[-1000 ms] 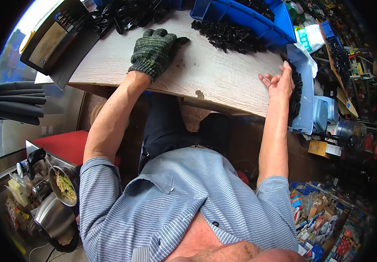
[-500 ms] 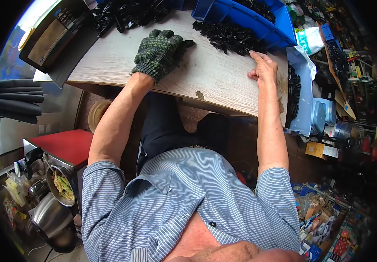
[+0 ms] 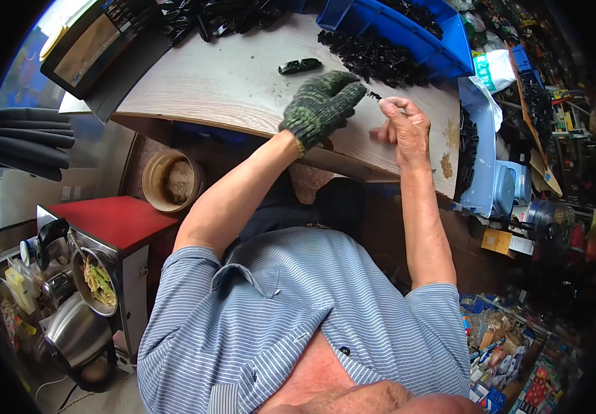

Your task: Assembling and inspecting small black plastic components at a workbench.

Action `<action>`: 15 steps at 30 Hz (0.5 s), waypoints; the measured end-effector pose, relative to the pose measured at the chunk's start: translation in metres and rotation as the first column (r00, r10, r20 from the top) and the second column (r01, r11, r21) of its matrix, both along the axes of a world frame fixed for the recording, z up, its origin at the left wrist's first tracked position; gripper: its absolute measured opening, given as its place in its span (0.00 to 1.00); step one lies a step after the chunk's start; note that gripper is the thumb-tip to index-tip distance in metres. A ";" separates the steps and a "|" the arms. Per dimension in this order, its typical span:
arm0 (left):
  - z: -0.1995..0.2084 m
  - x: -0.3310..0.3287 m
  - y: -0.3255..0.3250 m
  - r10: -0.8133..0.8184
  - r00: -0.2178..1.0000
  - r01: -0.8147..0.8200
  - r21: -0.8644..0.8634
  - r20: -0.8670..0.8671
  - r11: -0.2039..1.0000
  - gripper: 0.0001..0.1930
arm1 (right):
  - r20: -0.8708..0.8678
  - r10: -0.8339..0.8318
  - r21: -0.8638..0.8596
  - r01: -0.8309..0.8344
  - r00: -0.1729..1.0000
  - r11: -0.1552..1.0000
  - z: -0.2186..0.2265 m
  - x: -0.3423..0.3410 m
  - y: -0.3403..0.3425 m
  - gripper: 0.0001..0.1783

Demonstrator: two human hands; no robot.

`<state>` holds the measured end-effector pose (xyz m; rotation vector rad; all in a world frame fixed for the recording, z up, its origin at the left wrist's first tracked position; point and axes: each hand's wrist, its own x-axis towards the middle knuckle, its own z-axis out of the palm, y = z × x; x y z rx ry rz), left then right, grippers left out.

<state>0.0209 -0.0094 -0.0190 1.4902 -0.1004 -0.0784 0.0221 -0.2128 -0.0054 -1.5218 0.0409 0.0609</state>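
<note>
We see the right hand [image 3: 408, 127] with thumb and fingertips pinched on a small black piece [image 3: 375, 95], over the table [image 3: 222, 83] and just beside the tips of the gloved left hand [image 3: 322, 103]. The glove's fingers are bent, and we cannot tell whether they grip anything. Just past the glove a black part [image 3: 300, 66] lies alone. Beyond both hands, a heap of small black parts [image 3: 370, 58] sits against a blue bin [image 3: 389, 29], and together they block the far side. To our right, a pale blue bin [image 3: 483, 131] stands along the table's edge. More black parts [image 3: 222, 17] crowd the far left, near a dark box [image 3: 91, 52]. Below left we have a bucket [image 3: 147, 181], a red-topped cabinet [image 3: 108, 221] and a pan of food [image 3: 98, 283].
</note>
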 end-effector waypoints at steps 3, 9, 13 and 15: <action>0.015 0.001 -0.005 -0.105 0.982 0.096 -0.065 -0.156 0.993 0.18 | 0.020 0.050 -0.026 -0.049 0.999 0.998 0.000 -0.007 0.012 0.11; 0.000 0.000 -0.001 -0.135 0.969 0.075 -0.279 -0.205 0.957 0.16 | 0.038 0.059 0.021 -0.060 0.998 0.998 0.000 -0.016 0.020 0.15; 0.006 -0.006 -0.002 -0.127 0.966 0.044 -0.341 -0.226 0.939 0.13 | 0.057 0.064 0.017 -0.065 0.996 0.998 0.000 -0.016 0.025 0.16; 0.011 -0.009 0.000 -0.112 0.966 0.045 -0.277 -0.232 0.960 0.13 | 0.064 0.081 0.005 -0.081 0.995 0.997 0.000 -0.016 0.027 0.15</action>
